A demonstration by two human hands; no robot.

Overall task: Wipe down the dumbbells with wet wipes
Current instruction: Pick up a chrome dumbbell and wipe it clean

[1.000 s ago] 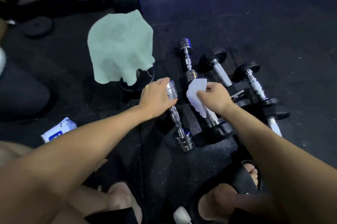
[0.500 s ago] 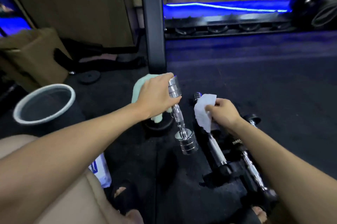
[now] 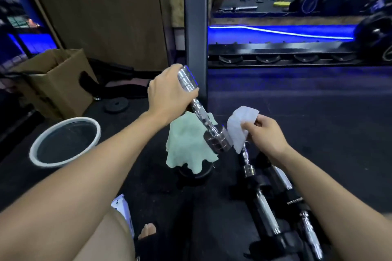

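Observation:
My left hand [image 3: 167,93] grips the upper head of a small chrome dumbbell [image 3: 201,116] and holds it tilted in the air, its lower head down to the right. Just right of that lower head, my right hand [image 3: 265,135] pinches a white wet wipe [image 3: 239,127]; the wipe hangs beside the lower head, contact unclear. Several other dumbbells [image 3: 267,209] with chrome bars and black plates lie on the dark floor under my right forearm. The wet wipe pack [image 3: 123,207] lies on the floor by my left knee.
A pale green cloth [image 3: 186,150] drapes over a dark round object behind the lifted dumbbell. A white-rimmed bin [image 3: 63,144] and a cardboard box [image 3: 57,82] stand to the left. A dark metal post [image 3: 196,27] rises straight ahead. A weight rack [image 3: 297,57] lines the back.
My left hand has lifted the chrome dumbbell off the floor and raised it higher. My right hand with the wipe has come up beside its lower head. My view has tilted upward.

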